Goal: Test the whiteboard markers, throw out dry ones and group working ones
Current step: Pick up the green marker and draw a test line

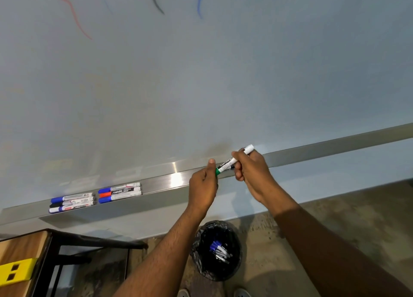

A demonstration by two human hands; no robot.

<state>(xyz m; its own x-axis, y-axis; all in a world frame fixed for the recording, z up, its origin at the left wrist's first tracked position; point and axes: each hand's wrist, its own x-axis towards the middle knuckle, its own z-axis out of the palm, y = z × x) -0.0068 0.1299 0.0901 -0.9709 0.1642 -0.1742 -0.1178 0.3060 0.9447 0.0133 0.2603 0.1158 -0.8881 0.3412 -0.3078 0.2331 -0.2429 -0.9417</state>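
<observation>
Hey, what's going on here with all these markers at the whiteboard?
A person holds a green-capped marker in front of the whiteboard. The right hand grips its barrel and the left hand is at the cap end. Six capped markers lie in two groups on the tray. Others sit in the bin below.

Brushed metal tray (156, 188) — glossy whiteboard (201, 84) — rough concrete floor (335, 218)

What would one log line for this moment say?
left hand: grips green cap end | right hand: grips green marker barrel | tray: six markers in two groups | bin: discarded markers
</observation>
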